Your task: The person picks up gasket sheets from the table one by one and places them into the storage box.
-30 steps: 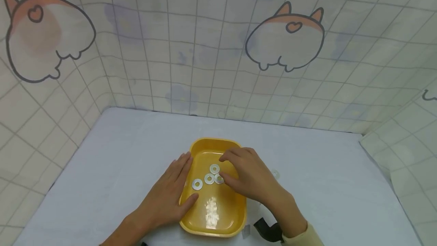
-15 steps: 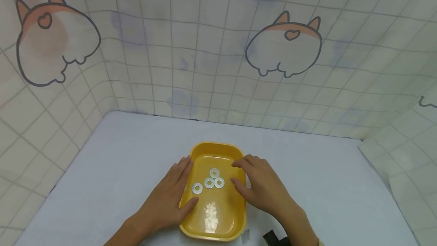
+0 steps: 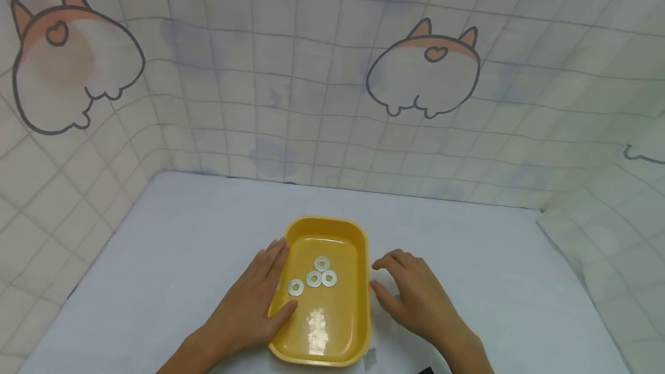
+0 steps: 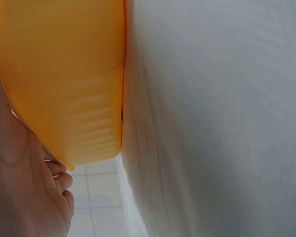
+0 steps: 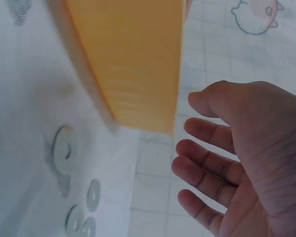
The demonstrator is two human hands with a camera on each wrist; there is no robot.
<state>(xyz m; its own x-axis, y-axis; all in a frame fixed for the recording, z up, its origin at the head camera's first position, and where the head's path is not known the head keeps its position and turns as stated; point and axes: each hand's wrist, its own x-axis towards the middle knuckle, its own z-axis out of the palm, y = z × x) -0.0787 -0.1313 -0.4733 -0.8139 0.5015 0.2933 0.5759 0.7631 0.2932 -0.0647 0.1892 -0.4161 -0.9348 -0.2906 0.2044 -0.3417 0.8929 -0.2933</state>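
Observation:
A yellow plastic tray (image 3: 337,356) lies on the white cloth, with several flat metal washers (image 3: 321,264) inside it. Along its left rim rests my left hand (image 3: 249,299), fingers extended and thumb reaching over the inside. In the left wrist view, its fingertips lie right at the rim of the tray (image 4: 64,98). My right hand (image 3: 415,293) hovers just right of the tray with fingers loosely bent and nothing held. Below it, the right wrist view shows several more washers (image 5: 59,154) on the cloth, hidden under the hand in the head view.
A small grey patch (image 3: 370,358) sits by the tray's lower right corner. Tiled-pattern curtains (image 3: 332,103) with cartoon animals close in the table (image 3: 208,218) at the back and both sides. A dark object (image 3: 426,370) shows by the right wrist.
My right hand has moved right, from over the washers in the tray to outside its right rim. The left hand stays on the left rim and the washers in the tray keep their arrangement.

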